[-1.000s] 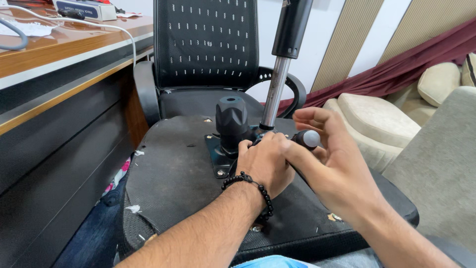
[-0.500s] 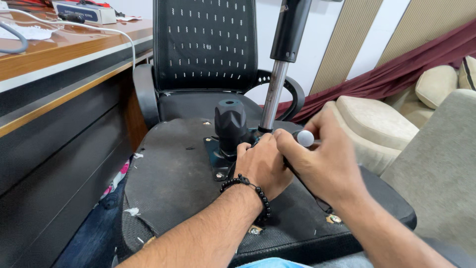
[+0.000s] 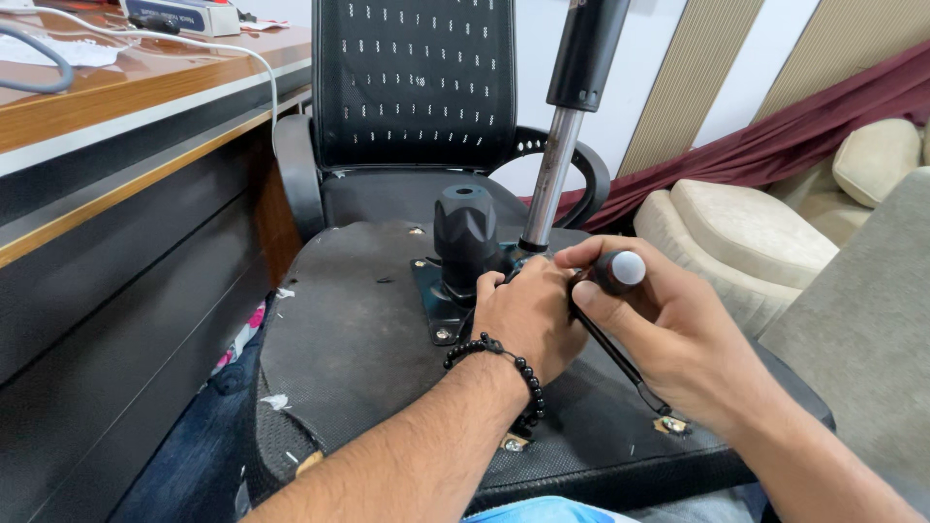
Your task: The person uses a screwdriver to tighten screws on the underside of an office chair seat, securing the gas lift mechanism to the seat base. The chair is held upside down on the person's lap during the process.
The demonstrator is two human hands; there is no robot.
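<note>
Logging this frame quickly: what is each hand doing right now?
Left hand: fingers curled, resting on the metal plate; holding anything cannot be told.
Right hand: closed around the tool handle.

The upturned seat base [image 3: 368, 320] lay flat with its dark underside up, scuffed with white flecks. Bolted on near the middle was a metal mechanism plate [image 3: 441, 310] with a chunky black knob [image 3: 465, 232] standing upright, and just right of it the gas cylinder [image 3: 567, 136] rose, tilted slightly right.
</note>
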